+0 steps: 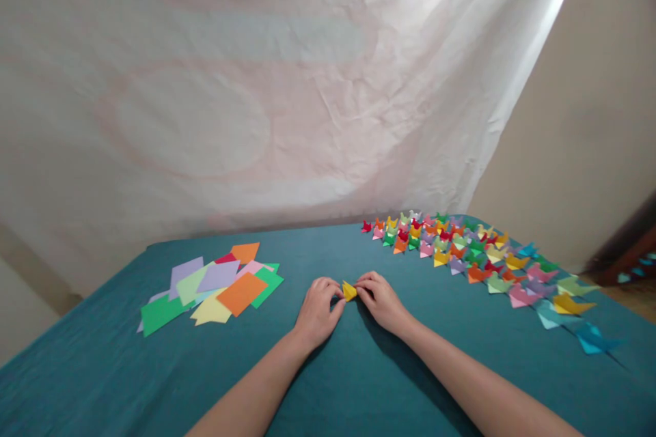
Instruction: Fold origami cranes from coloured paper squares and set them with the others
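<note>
A small folded yellow paper piece [349,290] sits between my two hands on the teal tablecloth [359,369]. My left hand [318,309] pinches its left side with curled fingers. From the other side my right hand [380,297] pinches it, fingers pressed together. Both forearms rest on the cloth.
A loose pile of coloured paper squares [215,287] lies to the left. Several rows of folded coloured paper birds [476,256] run along the right side toward the table's edge. A wrinkled white sheet [256,82] hangs behind the table; a beige wall [589,116] is at right.
</note>
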Demonstrator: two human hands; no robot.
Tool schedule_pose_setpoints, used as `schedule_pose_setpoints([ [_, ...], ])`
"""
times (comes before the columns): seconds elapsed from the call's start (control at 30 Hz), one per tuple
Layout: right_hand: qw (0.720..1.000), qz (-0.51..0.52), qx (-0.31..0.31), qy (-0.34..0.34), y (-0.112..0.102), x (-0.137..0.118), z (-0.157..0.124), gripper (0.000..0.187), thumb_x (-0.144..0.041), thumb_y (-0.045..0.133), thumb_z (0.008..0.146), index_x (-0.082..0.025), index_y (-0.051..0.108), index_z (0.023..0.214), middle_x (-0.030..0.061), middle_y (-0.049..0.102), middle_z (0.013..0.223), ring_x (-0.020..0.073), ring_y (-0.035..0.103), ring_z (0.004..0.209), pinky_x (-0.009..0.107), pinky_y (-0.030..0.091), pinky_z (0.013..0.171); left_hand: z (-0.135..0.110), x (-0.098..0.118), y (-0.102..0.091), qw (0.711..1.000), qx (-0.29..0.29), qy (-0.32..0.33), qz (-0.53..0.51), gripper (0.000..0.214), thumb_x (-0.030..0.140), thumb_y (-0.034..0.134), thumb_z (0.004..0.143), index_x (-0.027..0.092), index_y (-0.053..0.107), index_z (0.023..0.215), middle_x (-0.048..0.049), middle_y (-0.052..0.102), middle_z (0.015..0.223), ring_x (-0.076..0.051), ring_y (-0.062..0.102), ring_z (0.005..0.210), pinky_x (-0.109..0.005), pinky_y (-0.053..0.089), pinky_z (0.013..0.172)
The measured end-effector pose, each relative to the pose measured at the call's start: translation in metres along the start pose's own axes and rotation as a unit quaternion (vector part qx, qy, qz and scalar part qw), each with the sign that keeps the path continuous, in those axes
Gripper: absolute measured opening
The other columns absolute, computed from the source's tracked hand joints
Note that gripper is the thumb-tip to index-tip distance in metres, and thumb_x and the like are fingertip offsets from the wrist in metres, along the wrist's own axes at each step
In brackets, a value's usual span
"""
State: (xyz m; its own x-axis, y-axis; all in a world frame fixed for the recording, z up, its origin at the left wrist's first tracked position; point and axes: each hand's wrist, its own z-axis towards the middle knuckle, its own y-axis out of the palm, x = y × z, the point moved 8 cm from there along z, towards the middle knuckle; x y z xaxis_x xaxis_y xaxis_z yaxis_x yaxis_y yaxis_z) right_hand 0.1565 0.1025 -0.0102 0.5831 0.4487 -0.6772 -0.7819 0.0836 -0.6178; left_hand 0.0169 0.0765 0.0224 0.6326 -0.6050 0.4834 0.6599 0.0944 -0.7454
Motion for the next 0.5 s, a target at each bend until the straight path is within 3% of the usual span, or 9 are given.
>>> schedule_pose_setpoints([
  [0.17,1.000,0.006,-0.003,0.009,-0.0019,-0.0006,0.0012,0.026,-0.025,0.046,0.088,-0.018,0.068,0.077,0.0073,0.061,0.090,0.0187,0.056,0.088,0.033,0.044,0.083,-0.0002,-0.0012,0.0010,1.000,-0.002,0.001,-0.005,0.005,0.020,0.059,0.078,0.020,0.059,0.083,-0.0053,0.057,0.097,-0.022,0.050,0.099,-0.039,0.041,0.088],
  [0.33,1.000,0.011,0.003,0.009,-0.0035,-0.0037,-0.0004,0.017,-0.025,0.053,0.083,-0.019,0.067,0.076,0.0064,0.060,0.092,0.0191,0.055,0.091,0.034,0.042,0.085,0.0003,-0.0019,0.0003,1.000,0.001,0.001,-0.014,0.006,0.019,0.061,0.077,0.020,0.058,0.082,-0.0048,0.057,0.098,-0.021,0.050,0.099,-0.038,0.041,0.089],
  [0.5,1.000,0.023,0.001,0.005,-0.0045,-0.0057,-0.0031,0.014,-0.024,0.054,0.082,-0.019,0.066,0.076,0.0054,0.061,0.092,0.0183,0.057,0.091,0.034,0.043,0.085,0.0016,-0.0019,-0.0042,0.999,0.024,-0.015,-0.034,0.008,0.022,0.050,0.085,0.019,0.057,0.084,-0.0049,0.058,0.096,-0.020,0.051,0.098,-0.037,0.041,0.090],
])
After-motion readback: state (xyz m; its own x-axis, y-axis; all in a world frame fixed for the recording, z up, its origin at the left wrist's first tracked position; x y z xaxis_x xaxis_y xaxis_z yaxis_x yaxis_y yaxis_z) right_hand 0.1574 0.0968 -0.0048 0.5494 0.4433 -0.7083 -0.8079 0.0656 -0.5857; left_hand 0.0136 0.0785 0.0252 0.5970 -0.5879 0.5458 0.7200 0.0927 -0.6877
